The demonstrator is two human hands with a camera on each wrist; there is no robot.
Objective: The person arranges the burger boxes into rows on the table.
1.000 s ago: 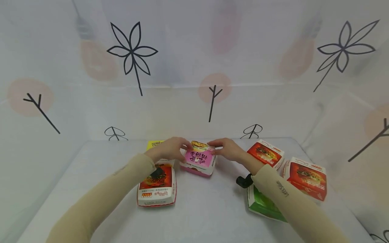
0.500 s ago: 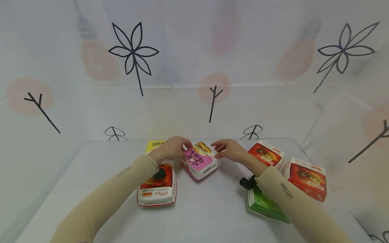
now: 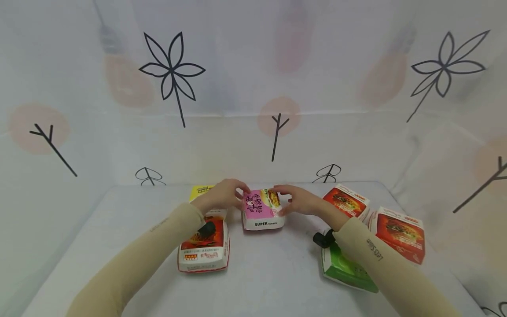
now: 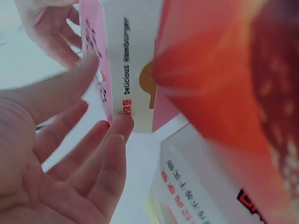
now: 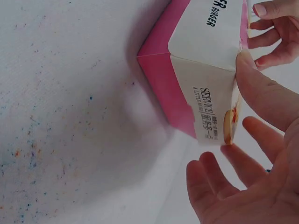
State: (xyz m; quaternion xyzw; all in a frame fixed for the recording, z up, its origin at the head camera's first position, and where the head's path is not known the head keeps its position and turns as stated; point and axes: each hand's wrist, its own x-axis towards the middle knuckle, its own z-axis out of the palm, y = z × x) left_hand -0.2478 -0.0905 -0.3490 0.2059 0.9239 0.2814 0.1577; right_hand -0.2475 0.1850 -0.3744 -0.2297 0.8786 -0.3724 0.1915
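A pink and white burger box [image 3: 257, 215] marked "SUPER" sits at the middle back of the table, printed face up. My left hand [image 3: 225, 193] is at its left side; in the left wrist view, a fingertip touches the white side panel of the box [image 4: 133, 51] and the thumb reaches over the pink top. On the other side, my right hand [image 3: 303, 200] holds the right-hand end. The right wrist view has the right thumb on the top edge of the box [image 5: 201, 70] and a fingertip at the far corner, with the remaining fingers bent and apart from it.
Left of the pink box, a red burger box [image 3: 203, 255] stands in front of a yellow one [image 3: 199, 190], both partly behind my left arm. To the right are two red boxes [image 3: 346, 200] and a green box [image 3: 346, 270], partly covered by my right sleeve. A patterned cloth [image 3: 222, 145] hangs behind.
The pink burger box has turned clockwise as seen from above, bringing its "SUPER" side to the front. My right fingers, apart from the box half a second ago, are back at its right end.
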